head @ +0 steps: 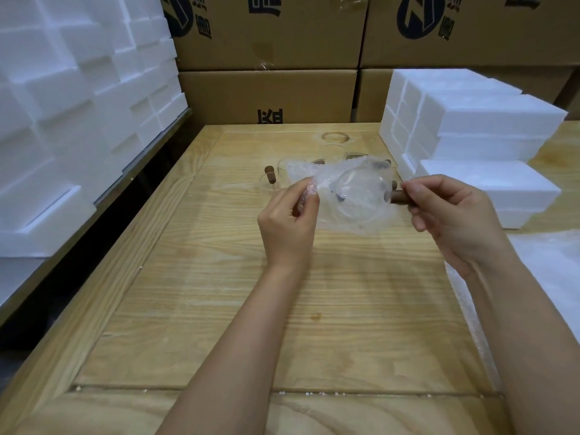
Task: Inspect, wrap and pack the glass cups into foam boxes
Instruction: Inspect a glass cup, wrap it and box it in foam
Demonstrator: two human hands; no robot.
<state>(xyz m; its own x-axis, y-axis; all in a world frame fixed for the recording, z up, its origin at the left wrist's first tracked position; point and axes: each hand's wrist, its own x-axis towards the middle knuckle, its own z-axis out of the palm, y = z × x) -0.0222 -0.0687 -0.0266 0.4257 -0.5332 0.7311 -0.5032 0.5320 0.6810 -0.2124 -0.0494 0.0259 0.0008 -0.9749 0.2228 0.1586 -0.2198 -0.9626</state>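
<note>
The right hand [452, 211] pinches the brown handle [399, 196] of a glass cup [357, 196], held above the table [219, 277]. The left hand [288, 221] pinches bubble wrap [329, 177] around it. Foam boxes [477, 120] sit just beside.

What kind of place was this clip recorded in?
Probably a packing area in a warehouse or stockroom. Printed cardboard cartons are stacked along the back, white foam boxes are piled at both sides of a wooden table, and the hands are wrapping a glass cup in bubble wrap.
</note>
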